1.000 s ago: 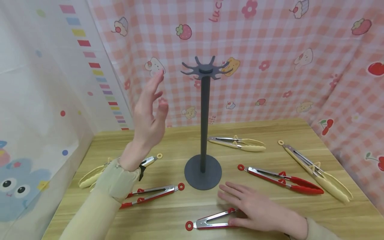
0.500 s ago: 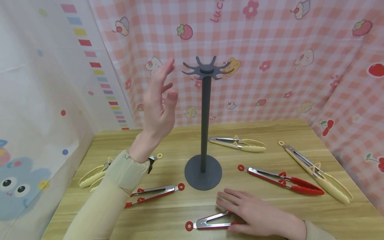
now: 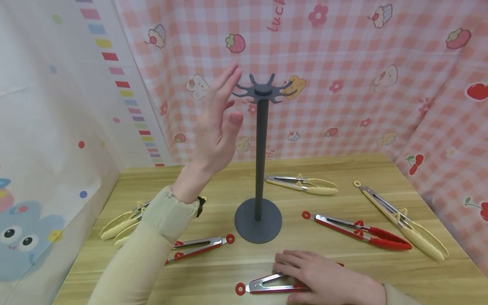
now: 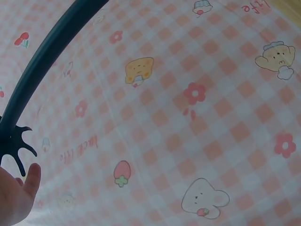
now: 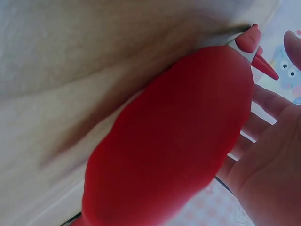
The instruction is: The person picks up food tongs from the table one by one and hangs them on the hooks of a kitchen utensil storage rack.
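Observation:
My left hand [image 3: 215,131] is raised beside the dark grey rack [image 3: 261,161], fingers straight up and holding nothing. Its fingertips overlap the left hooks at the rack's top; I cannot tell whether they touch. The left wrist view catches part of that hand [image 4: 16,197] near the hooks [image 4: 19,147]. Low in front, my right hand [image 3: 324,273] lies over the red tongs [image 3: 272,289], covering their middle, with the ring end pointing left. In the right wrist view, the tongs' red head [image 5: 174,136] fills the middle, and the hand's fingers [image 5: 268,103] extend loosely behind it.
On the wooden table [image 3: 213,279] lie more red tongs at left [image 3: 202,253] and red tongs at right [image 3: 389,241]. Yellow tongs lie at the back [image 3: 320,190], yellow tongs at far right [image 3: 423,239] and yellow tongs at left [image 3: 112,231], partly behind my sleeve. Patterned cloth [image 3: 343,51] hangs behind.
My left hand has moved right and a little upward, up to the rack's hooks. My right hand has shifted slightly toward me over the red tongs, which have not visibly moved.

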Demonstrator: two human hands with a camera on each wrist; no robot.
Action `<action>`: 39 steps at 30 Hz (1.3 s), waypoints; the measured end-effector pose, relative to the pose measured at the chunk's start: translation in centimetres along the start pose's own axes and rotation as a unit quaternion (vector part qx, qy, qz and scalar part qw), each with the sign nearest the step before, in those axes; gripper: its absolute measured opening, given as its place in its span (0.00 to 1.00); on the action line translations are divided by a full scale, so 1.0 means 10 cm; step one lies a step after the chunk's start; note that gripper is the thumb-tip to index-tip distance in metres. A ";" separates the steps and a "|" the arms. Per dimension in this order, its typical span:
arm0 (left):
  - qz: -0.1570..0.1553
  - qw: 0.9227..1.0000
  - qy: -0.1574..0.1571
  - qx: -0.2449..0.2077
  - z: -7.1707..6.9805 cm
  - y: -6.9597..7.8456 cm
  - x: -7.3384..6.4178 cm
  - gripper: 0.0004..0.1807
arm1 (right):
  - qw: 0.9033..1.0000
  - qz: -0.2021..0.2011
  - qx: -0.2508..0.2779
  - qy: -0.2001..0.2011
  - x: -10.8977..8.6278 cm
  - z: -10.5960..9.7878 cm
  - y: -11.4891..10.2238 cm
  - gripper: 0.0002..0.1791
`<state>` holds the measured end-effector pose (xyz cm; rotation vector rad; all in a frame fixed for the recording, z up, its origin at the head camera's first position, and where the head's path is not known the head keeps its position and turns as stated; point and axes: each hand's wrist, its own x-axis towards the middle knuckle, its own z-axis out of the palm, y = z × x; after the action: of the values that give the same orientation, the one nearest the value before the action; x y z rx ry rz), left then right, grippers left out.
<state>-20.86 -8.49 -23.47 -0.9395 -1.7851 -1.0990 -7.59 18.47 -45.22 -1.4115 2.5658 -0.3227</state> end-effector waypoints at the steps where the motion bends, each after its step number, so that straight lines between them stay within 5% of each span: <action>1: 0.000 1.000 0.001 -0.004 0.01 0.00 0.01 0.49 | 1.000 -0.003 0.001 0.000 0.00 0.01 0.00 0.33; 14: 0.021 0.999 0.016 -0.036 0.14 0.02 0.09 0.44 | 0.999 -0.032 0.000 -0.007 0.02 0.05 0.02 0.31; 26: 0.016 0.998 0.025 -0.047 0.19 0.00 0.08 0.40 | 0.998 0.004 0.035 -0.057 0.11 0.00 0.05 0.29; 39: 0.004 0.998 0.032 -0.055 0.27 -0.04 0.07 0.39 | 1.000 -0.008 0.006 -0.020 0.12 0.04 0.02 0.25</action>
<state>-22.18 -5.96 -23.71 -0.9656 -1.6814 -1.2190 -8.28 17.54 -45.73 -1.4203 2.5190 -0.3089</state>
